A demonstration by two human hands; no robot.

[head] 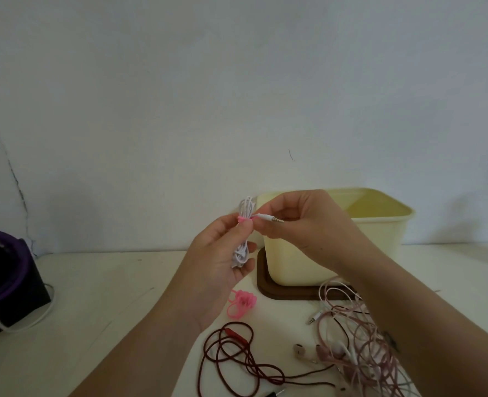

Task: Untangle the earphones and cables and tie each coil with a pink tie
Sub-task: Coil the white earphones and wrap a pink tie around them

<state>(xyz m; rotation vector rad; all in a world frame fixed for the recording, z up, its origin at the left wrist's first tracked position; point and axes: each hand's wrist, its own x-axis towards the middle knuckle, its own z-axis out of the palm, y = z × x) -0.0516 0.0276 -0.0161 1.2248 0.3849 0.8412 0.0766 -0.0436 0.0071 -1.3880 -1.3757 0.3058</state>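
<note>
Your left hand grips the white coil upright above the surface; your right hand pinches the pink tie around it, before the bin.

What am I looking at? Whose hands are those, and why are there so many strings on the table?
There is no machine here, just a person. The camera sits on their head, so you see their own two hands from above. The left hand holds a white earphone coil with a pink tie on it. The right hand pinches its plug. On the table lie spare pink ties, a dark red cable and a pink and white tangle, near a cream box.
</note>
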